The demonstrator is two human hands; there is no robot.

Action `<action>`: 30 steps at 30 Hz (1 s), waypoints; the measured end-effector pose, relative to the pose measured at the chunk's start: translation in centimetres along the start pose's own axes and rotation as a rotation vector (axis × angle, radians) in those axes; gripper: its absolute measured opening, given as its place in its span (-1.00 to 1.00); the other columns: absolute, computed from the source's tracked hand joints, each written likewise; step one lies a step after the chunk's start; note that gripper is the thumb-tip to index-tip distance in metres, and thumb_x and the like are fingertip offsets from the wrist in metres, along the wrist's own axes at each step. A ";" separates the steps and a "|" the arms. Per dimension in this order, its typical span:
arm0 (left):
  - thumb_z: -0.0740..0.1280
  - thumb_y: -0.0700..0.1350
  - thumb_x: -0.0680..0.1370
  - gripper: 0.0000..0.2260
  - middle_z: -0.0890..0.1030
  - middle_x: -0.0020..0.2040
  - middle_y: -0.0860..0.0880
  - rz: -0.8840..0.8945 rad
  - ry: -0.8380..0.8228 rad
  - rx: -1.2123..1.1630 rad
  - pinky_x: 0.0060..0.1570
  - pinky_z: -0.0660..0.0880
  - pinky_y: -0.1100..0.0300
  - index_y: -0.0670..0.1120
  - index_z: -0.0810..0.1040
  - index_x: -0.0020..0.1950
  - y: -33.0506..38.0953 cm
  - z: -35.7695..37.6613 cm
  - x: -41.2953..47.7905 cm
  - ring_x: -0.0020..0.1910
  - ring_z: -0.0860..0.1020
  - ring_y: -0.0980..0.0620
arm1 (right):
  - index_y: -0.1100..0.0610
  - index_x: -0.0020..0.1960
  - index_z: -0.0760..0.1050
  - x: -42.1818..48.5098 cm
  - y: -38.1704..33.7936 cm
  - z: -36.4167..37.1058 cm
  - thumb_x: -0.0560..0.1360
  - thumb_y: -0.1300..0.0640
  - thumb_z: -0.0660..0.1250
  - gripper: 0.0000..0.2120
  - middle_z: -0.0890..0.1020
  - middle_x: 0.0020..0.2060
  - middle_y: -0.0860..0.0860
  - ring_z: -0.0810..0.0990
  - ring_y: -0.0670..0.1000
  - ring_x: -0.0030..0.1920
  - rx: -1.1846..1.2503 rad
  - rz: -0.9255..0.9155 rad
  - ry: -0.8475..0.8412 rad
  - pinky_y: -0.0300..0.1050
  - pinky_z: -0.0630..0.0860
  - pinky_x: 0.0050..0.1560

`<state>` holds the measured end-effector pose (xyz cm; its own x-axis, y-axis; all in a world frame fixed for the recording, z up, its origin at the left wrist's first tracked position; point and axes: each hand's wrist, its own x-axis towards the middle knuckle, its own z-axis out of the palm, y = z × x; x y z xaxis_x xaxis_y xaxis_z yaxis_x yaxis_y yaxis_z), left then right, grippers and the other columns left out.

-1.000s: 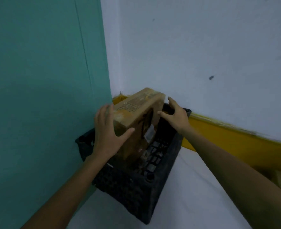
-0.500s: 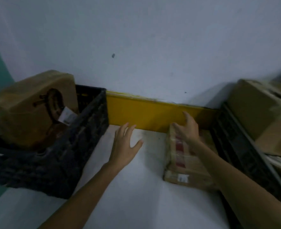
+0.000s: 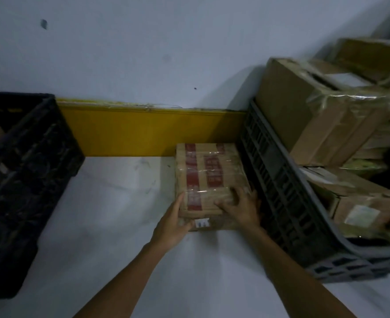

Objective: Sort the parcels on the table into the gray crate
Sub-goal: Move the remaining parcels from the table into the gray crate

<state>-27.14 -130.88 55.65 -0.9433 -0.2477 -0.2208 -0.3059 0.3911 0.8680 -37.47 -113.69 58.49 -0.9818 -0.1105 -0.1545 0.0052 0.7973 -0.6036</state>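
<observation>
Cardboard parcel (image 3: 209, 171), left hand (image 3: 173, 226) newly gripping, right hand (image 3: 241, 210) too

dim, bluish | soft motion blur | wide-angle bending at edges

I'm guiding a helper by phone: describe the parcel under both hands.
Below the yellow wall strip, on the white table, a flat brown cardboard parcel lies left of the gray plastic crate, gripped by the left hand and right hand. Unlike the crated boxes, it carries red tape bands.

Brown parcel (image 3: 210, 177) w/ red tape flat on table (image 3: 120, 214), just beside gray crate (image 3: 281, 191); crate holds other parcels (image 3: 315, 115).
</observation>
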 end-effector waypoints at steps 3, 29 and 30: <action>0.42 -0.05 0.46 -0.27 0.41 0.37 0.06 -0.013 -0.009 -0.066 0.20 0.44 0.15 0.21 0.06 0.47 -0.4 -0.4 0.3 0.29 0.41 0.08 | -0.16 0.29 0.37 0.7 0.6 -0.3 0.24 -0.27 0.48 -0.33 0.24 0.29 0.16 0.25 0.24 0.33 -0.015 -0.037 -0.065 0.14 0.34 0.33; 0.58 -0.19 0.24 -0.21 0.58 0.12 0.04 0.393 0.673 -0.272 0.07 0.52 0.33 -0.06 0.32 0.41 12.1 -15.6 -7.5 0.13 0.55 0.08 | -0.20 0.52 -0.13 -4.4 -15.2 -13.6 0.09 -0.40 0.48 0.20 0.14 0.50 0.00 0.35 0.03 0.39 0.873 -0.675 -0.265 0.05 0.43 0.31; 0.58 -0.17 0.23 -0.24 0.59 0.06 0.08 0.389 0.700 -0.264 0.00 0.50 0.41 -0.07 0.36 0.39 12.0 -15.6 -7.6 0.09 0.56 0.10 | -0.23 0.51 -0.15 -4.3 -15.5 -13.5 0.08 -0.39 0.49 0.21 0.11 0.52 0.01 0.34 0.06 0.41 0.846 -0.719 -0.271 0.09 0.40 0.33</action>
<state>-21.61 -138.11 74.72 -0.6515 -0.6644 0.3664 0.1462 0.3639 0.9199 -35.89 -117.51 79.08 -0.7363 -0.5861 0.3381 -0.3140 -0.1466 -0.9380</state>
